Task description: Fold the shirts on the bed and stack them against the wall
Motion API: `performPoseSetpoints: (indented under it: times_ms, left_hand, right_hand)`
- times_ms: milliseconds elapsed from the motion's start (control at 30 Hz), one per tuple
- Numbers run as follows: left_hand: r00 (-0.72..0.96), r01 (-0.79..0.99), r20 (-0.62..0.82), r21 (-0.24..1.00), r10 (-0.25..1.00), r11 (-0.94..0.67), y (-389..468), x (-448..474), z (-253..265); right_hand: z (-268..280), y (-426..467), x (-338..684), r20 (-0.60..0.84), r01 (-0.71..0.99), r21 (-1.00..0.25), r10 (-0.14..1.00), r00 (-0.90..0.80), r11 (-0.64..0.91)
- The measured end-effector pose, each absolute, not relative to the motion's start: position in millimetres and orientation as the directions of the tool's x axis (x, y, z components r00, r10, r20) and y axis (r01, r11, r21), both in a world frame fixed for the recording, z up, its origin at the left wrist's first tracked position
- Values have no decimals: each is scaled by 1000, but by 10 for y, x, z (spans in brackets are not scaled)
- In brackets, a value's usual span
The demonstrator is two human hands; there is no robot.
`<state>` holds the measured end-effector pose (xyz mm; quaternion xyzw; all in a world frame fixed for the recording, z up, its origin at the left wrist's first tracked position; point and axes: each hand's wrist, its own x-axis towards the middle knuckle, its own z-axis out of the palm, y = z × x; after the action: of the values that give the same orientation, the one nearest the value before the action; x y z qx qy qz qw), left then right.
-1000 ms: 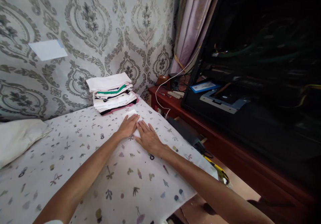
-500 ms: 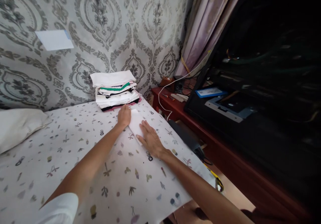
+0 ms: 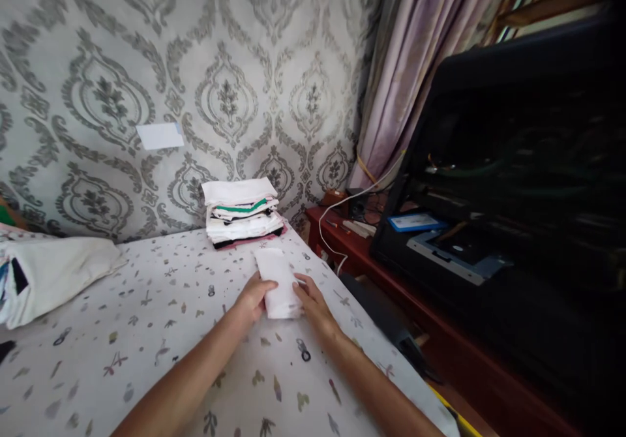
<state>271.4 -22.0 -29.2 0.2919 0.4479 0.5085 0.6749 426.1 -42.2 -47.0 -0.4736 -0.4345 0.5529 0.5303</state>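
Observation:
A narrow folded white cloth (image 3: 278, 280) lies over the bed between my two hands. My left hand (image 3: 255, 297) grips its left edge, thumb on top and fingers tucked beneath. On the opposite edge, my right hand (image 3: 313, 303) holds the cloth, its thumb toward the top face and some fingers partly hidden. Just beyond the cloth stands a stack of folded clothes (image 3: 243, 218), mostly white, with green, black and pink edges showing.
A patterned white sheet (image 3: 171, 306) covers the bed. At the left is a pile of white fabric (image 3: 63, 271). Along the right side runs a red desk (image 3: 359, 248) with a white cable (image 3: 325, 212) and a large black open-backed casing (image 3: 469, 228).
My hands were pressing flat along the cloth on the bed; now they grip it from both sides. The view has tilted up, showing more wall and the fabric pile at left.

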Motion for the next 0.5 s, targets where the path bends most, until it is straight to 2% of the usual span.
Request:
performPoseSetpoints:
  times_ms: [100,200,267,333,500]
  left_hand:
    - [178,-377,-237,880,955,289,-253,2528,-163]
    - [315,-269,-216,913,924,306,-318,2259,10]
    - [342,-209,-231,926,911,313,-370,2076,105]
    - [310,-197,-237,931,921,306,-423,1896,141]
    - [204,-334,-260,888,944,317,-621,1452,-94]
  right_hand:
    - [-304,-423,4216,-323,-375,-858,936,-136,-351]
    - [-152,-407,4107,-407,-416,-727,830,-381,-547]
    - [-127,-387,3987,-390,-438,-704,820,-419,-558]
    - [-160,-341,3846,-377,-481,-698,844,-382,-530]
    - [-167,-11,3520,-322,-558,-708,901,-291,-433]
